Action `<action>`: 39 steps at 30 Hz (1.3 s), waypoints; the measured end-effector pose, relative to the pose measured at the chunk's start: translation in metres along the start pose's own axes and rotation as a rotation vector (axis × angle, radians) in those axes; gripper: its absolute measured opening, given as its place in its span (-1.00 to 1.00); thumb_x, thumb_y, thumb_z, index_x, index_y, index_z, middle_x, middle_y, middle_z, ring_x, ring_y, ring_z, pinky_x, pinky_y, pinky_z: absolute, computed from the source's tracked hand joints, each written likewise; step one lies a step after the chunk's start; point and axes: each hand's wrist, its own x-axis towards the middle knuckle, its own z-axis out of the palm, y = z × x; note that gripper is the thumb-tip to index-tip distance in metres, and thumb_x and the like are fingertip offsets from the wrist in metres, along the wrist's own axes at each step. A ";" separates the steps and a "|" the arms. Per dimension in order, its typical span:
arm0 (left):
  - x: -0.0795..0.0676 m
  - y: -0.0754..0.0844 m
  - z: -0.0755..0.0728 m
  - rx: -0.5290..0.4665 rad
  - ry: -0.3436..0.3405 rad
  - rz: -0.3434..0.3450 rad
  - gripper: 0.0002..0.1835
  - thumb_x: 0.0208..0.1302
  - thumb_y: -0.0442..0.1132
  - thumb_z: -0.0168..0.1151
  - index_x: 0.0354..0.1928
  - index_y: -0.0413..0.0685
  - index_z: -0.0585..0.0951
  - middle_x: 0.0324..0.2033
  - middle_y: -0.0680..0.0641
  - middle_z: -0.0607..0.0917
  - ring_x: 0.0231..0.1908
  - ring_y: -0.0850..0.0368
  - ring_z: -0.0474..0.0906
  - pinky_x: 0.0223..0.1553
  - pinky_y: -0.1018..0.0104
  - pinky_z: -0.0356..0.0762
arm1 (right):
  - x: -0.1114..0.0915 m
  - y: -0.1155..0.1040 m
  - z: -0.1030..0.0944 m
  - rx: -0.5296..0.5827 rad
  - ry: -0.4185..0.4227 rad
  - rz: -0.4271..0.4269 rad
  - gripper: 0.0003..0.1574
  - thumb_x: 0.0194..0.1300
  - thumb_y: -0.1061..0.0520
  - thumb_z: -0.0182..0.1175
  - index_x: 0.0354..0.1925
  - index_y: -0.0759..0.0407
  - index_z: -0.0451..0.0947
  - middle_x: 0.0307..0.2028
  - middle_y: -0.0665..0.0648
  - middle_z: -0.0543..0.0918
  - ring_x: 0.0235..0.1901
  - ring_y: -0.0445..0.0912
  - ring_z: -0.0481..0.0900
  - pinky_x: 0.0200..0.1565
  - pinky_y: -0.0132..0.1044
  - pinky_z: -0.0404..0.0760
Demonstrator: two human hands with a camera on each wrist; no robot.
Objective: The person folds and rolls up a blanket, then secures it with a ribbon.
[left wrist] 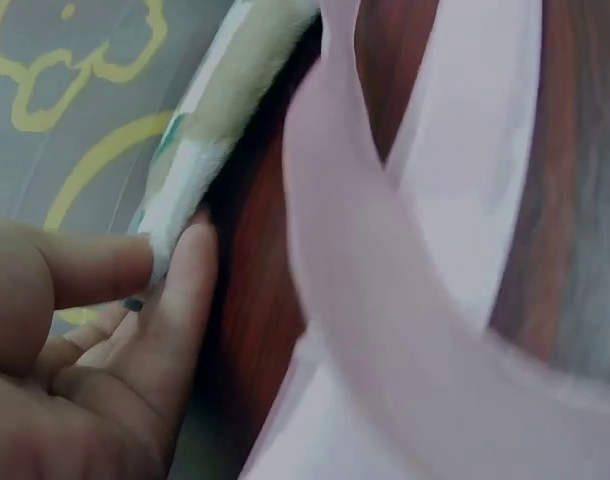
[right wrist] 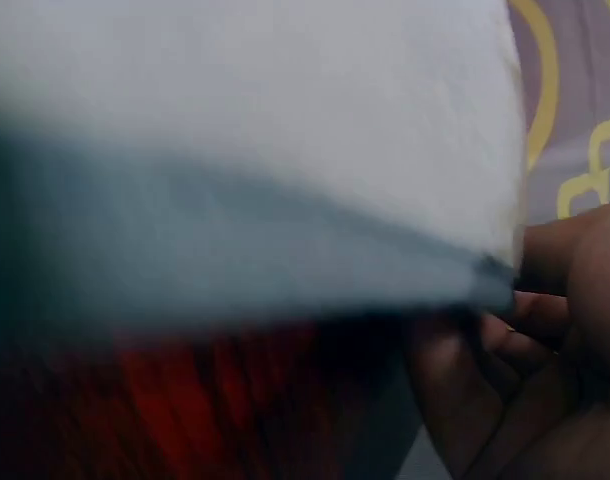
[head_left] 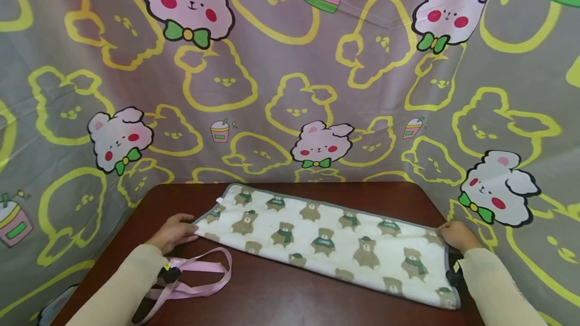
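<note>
A white cloth (head_left: 299, 230) printed with brown bears, edged in grey, stretches slantwise across the table in the head view, folded into a long strip. My left hand (head_left: 174, 233) pinches its left end between thumb and fingers; the left wrist view shows the cloth edge (left wrist: 190, 165) held there. At the far right corner, my right hand (head_left: 459, 236) grips the cloth too. In the right wrist view the grey border (right wrist: 285, 250) runs to the fingers of that hand (right wrist: 545, 330). A pink strap (head_left: 204, 270) hangs in loops beside the left wrist.
The dark red-brown table (head_left: 272, 286) lies under the cloth. Behind and on both sides hangs a grey curtain (head_left: 272, 64) with rabbit drawings and yellow outlines. A small white tag (head_left: 219, 200) sticks out at the cloth's upper left edge.
</note>
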 end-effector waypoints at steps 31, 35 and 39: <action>-0.058 0.030 0.201 1.243 -0.440 0.985 -0.74 0.23 -0.19 0.33 -0.04 -0.02 0.64 -0.14 -0.02 0.64 -0.11 0.10 0.57 -0.09 0.19 0.53 | -0.012 -0.008 0.009 -0.021 -0.115 -0.220 -0.69 0.39 0.00 0.19 -0.25 0.26 0.59 -0.32 0.10 0.59 -0.30 -0.06 0.47 -0.28 -0.16 0.45; -0.083 0.021 0.232 1.341 -0.691 0.877 -0.41 0.40 0.20 0.04 0.41 0.28 0.34 0.37 -0.11 0.32 0.31 -0.17 0.27 0.20 -0.12 0.28 | -0.011 -0.011 0.016 -0.067 -0.077 -0.249 -0.74 0.41 0.06 0.17 -0.37 0.21 0.56 -0.48 0.04 0.49 -0.44 -0.07 0.40 -0.39 -0.18 0.38; -0.094 0.018 0.240 1.398 -0.731 0.779 -0.35 0.37 0.33 -0.06 0.46 0.45 0.21 0.46 -0.12 0.12 0.37 -0.30 0.08 0.20 -0.30 0.18 | -0.014 -0.011 0.019 -0.085 -0.065 -0.245 -0.72 0.40 0.06 0.18 -0.42 0.18 0.54 -0.52 0.03 0.45 -0.48 -0.07 0.39 -0.42 -0.19 0.36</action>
